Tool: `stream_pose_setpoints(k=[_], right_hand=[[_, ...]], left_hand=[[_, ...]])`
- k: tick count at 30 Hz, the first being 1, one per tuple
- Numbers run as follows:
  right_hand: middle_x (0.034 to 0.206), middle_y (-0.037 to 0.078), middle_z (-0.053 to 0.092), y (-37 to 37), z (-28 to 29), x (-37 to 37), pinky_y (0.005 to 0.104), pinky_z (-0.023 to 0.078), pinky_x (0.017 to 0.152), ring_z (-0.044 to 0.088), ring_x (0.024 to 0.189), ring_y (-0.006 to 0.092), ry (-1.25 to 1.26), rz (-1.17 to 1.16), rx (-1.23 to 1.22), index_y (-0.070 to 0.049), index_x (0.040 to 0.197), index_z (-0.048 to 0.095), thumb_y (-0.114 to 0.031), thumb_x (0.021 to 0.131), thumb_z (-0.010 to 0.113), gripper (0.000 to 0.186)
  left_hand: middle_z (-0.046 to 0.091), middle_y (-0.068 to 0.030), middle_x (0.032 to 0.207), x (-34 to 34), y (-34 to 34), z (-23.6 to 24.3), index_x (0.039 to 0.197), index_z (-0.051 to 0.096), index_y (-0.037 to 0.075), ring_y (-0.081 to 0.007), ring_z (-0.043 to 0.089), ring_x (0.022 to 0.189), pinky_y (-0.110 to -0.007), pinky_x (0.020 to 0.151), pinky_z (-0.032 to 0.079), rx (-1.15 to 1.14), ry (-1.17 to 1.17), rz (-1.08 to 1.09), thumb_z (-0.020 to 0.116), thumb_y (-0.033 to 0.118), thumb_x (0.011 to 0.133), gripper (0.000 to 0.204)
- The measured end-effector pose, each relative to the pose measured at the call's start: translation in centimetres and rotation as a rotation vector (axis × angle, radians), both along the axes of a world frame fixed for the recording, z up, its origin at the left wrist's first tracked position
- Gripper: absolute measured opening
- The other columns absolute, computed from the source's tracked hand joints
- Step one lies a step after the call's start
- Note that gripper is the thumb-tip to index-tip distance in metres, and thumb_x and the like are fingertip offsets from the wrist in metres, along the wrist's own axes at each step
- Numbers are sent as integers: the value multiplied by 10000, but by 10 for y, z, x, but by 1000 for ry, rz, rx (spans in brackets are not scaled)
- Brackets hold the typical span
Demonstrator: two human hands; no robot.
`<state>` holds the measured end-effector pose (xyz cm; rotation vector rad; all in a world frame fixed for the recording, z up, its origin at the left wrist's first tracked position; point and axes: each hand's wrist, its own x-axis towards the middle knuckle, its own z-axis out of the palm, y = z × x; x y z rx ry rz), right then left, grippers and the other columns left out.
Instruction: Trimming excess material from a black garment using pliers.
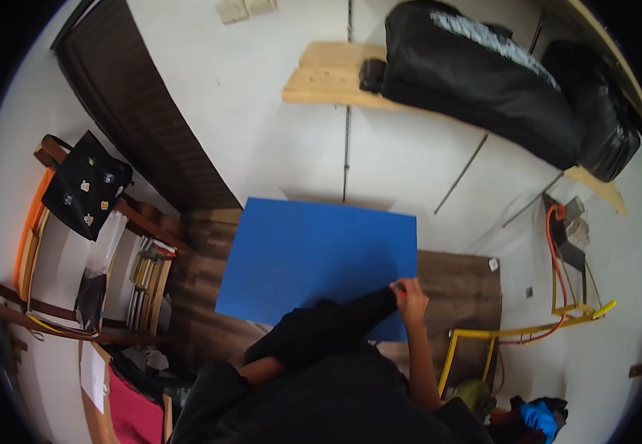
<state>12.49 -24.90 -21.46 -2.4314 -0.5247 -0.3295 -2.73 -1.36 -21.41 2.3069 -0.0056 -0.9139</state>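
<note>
- Head view: one black cloth (336,322), two arms and one blue tabletop (313,248) at the centre
- The black cloth stretches over the tabletop's near edge, its narrow end toward the right; next to the dark clothing, its lower border is hard to make out
- One right hand (411,300) has its fingers closed in a pinch on that narrow end, above the tabletop's near right part; one small red spot shows at the fingertips, too small to identify
- The left forearm (263,369) runs into the cloth; the left hand is hidden there, so I cannot tell how its fingers stand
- One wooden shelf (321,81) on the wall bears two large black bags (476,85) and one small black box (371,75)
- On the left, one black bag with several small badges (77,181) hangs above one row of books (143,281)
- On the right, one red hose (550,240) and one yellow frame (449,362)
</note>
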Motion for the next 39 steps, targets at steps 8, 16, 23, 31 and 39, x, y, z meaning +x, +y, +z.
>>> stream_pose_setpoints(k=[8,16,23,31,39], right_hand=[[931,141,656,-119,-47,48,435,503,740,638,847,359,-103,-785,19,-68,971,640,-329,853,711,295],[867,171,680,-183,-9,62,439,481,698,646,809,378,-74,-900,58,-60,919,662,-384,872,677,328],[872,199,683,-161,-2,54,465,476,727,641,839,408,-25,-865,106,-34,883,682,-473,819,706,444],[883,252,683,-91,87,19,466,514,759,656,886,423,339,-622,-22,30,936,702,-554,792,692,602],[1224,108,614,61,149,-69,255,478,662,583,873,123,161,407,557,-24,1265,586,-189,724,845,622]], left_hand=[[582,21,933,-46,101,177,967,638,79,-92,528,942,-278,875,437,-633,139,599,613,220,941,146],[671,-13,823,-102,213,312,978,650,86,-137,662,700,-267,601,561,-955,-1433,1542,630,309,933,229],[700,-46,855,-81,222,323,941,666,77,-150,675,709,-289,653,567,-1097,-1571,1401,596,266,959,203],[659,-95,810,12,117,321,850,646,8,-164,592,667,-259,621,450,141,-1722,531,569,152,940,186],[570,-60,645,63,10,272,903,599,1,-105,494,541,-246,504,389,-493,-1360,444,574,77,953,95]])
